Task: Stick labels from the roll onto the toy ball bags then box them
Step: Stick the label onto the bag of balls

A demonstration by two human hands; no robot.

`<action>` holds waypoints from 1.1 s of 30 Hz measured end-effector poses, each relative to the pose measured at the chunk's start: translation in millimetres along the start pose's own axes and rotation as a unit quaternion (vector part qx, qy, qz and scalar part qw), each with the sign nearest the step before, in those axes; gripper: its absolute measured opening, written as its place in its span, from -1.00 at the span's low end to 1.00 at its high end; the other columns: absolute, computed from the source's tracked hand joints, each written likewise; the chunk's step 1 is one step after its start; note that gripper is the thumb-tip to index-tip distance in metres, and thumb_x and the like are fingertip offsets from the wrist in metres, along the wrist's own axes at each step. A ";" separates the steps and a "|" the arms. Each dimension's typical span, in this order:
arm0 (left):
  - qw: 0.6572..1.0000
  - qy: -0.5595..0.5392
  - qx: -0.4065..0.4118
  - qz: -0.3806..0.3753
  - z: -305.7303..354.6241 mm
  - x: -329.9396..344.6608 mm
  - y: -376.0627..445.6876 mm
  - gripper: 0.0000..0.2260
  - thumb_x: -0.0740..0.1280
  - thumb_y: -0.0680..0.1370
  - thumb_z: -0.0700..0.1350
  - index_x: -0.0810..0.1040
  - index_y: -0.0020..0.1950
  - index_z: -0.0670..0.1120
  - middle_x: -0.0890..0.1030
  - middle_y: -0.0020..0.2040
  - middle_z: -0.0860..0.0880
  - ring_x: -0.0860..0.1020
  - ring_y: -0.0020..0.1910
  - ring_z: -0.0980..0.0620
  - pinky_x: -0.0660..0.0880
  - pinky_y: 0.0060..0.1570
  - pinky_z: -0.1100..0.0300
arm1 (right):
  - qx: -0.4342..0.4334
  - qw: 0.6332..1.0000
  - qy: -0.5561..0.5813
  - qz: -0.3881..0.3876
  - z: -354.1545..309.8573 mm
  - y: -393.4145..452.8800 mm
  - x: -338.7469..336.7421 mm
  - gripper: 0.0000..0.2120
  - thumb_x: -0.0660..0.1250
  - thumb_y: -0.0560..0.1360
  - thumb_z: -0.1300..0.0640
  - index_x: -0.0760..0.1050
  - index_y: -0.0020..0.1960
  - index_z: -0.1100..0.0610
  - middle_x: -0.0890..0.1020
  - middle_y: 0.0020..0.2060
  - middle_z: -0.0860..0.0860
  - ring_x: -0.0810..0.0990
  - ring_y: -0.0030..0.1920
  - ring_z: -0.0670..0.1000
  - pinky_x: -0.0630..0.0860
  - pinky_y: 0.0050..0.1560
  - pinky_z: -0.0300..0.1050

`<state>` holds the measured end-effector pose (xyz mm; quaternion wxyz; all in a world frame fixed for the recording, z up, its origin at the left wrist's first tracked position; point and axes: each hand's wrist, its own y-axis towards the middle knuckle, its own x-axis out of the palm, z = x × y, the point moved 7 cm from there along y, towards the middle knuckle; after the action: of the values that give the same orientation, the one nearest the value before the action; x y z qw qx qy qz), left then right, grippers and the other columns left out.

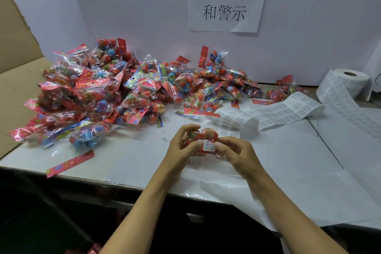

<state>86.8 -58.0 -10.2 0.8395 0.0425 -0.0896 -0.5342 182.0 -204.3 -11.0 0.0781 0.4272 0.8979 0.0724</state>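
Cellophane on the toy ball bag (pixel 203 137), held just above the table (pixel 288 161) by left hand (pixel 181 148) and right hand (pixel 237 153), looks light, slippery, crinkly; grip around the balls while pressing the label (pixel 209 147).

bare table (pixel 288 161) near right | bag pile (pixel 115 93) blocks left | label strip (pixel 278 112) beyond

Left hand (pixel 181 146) and right hand (pixel 237 153) both gripping one toy ball bag (pixel 203 137) above the white bench (pixel 288 161), a warning label (pixel 209 147) on its front. Behind, a heap of bags (pixel 115 93); at far right, the label roll (pixel 348 82), its strip (pixel 284 112) trailing leftward.
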 end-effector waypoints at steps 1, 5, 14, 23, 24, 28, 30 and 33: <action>1.000 0.004 0.002 -0.001 0.8 0.6 -0.4 -0.67 0.43 0.48 -0.12 0.58 0.22 0.11 0.61 0.14 -0.24 0.67 0.09 -0.25 0.67 0.04 -0.07 | -0.001 1.000 -0.006 0.003 0.7 0.2 0.0 -0.90 0.47 0.52 0.23 0.70 -0.03 0.05 0.75 -0.19 0.08 0.73 -0.15 0.06 0.66 -0.10 -0.07; 1.000 0.003 0.001 0.009 -0.4 0.1 0.2 -0.59 0.34 0.43 -0.20 0.58 0.22 0.15 0.62 0.12 -0.19 0.66 0.11 -0.25 0.67 -0.01 0.01 | 0.010 1.000 -0.005 0.007 1.3 1.0 -0.9 -0.82 0.39 0.54 0.34 0.68 -0.05 0.09 0.73 -0.27 0.01 0.68 -0.25 -0.05 0.57 -0.20 -0.23; 0.995 -0.064 -0.047 0.052 -7.1 -5.7 0.7 -0.25 0.50 0.40 -0.13 0.25 0.50 0.19 0.70 0.21 0.01 0.70 0.10 -0.07 0.59 -0.02 0.02 | 0.025 0.996 0.026 0.082 2.2 2.7 -12.1 -0.80 0.35 0.62 0.12 0.67 -0.13 0.14 0.68 -0.32 0.07 0.60 -0.35 -0.04 0.48 -0.36 -0.30; 0.991 0.030 -0.056 -0.117 -2.1 27.3 -14.2 -0.71 0.43 0.60 -0.04 0.54 0.31 0.10 0.72 0.05 -0.22 0.71 0.08 -0.15 0.63 0.17 0.02 | 0.115 0.976 0.132 0.127 13.6 2.6 -23.3 -0.35 0.20 0.42 -0.47 0.72 -0.14 0.10 0.71 -0.22 0.16 0.70 -0.19 0.12 0.61 -0.13 0.00; 0.990 0.052 -0.050 -0.118 -2.3 28.1 -14.3 -0.72 0.42 0.61 -0.01 0.52 0.31 0.13 0.73 0.03 -0.20 0.72 0.08 -0.12 0.61 0.22 0.00 | 0.117 0.974 0.153 0.118 12.2 2.2 -23.6 -0.30 0.22 0.36 -0.52 0.72 -0.12 0.09 0.70 -0.23 0.15 0.70 -0.19 0.11 0.61 -0.13 0.00; 0.987 0.122 -0.025 -0.103 -5.3 28.5 -14.2 -0.69 0.41 0.60 0.08 0.48 0.33 0.26 0.75 0.01 -0.06 0.73 0.03 0.02 0.59 0.21 0.13 | 0.053 0.988 0.123 0.082 0.1 -1.2 -16.6 -0.60 0.55 0.37 -0.20 0.70 -0.04 0.12 0.71 -0.23 0.10 0.71 -0.21 0.06 0.62 -0.23 -0.16; 0.987 0.133 -0.019 -0.087 -6.8 27.5 -12.2 -0.61 0.43 0.56 0.15 0.47 0.38 0.27 0.75 0.00 -0.04 0.73 0.01 0.02 0.60 0.19 0.10 | 0.024 0.986 0.116 0.114 -5.2 -1.8 -19.8 -0.91 0.54 0.44 0.12 0.70 -0.11 0.13 0.71 -0.26 0.08 0.70 -0.24 0.03 0.62 -0.23 -0.16; 0.989 0.120 -0.049 -0.073 -12.4 27.4 -11.6 -0.44 0.48 0.47 0.22 0.47 0.45 0.14 0.75 -0.03 -0.02 0.74 -0.07 -0.03 0.65 0.13 0.01 | 0.070 0.943 0.201 0.256 -2.5 -1.6 -49.5 -0.94 0.45 0.52 0.16 0.62 -0.13 0.10 0.68 -0.32 -0.01 0.65 -0.28 -0.05 0.59 -0.25 -0.16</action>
<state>90.2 -88.0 -21.4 0.8038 0.0711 0.0413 -0.5892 211.1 -244.0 -5.0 -0.1551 0.6233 0.7584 0.1110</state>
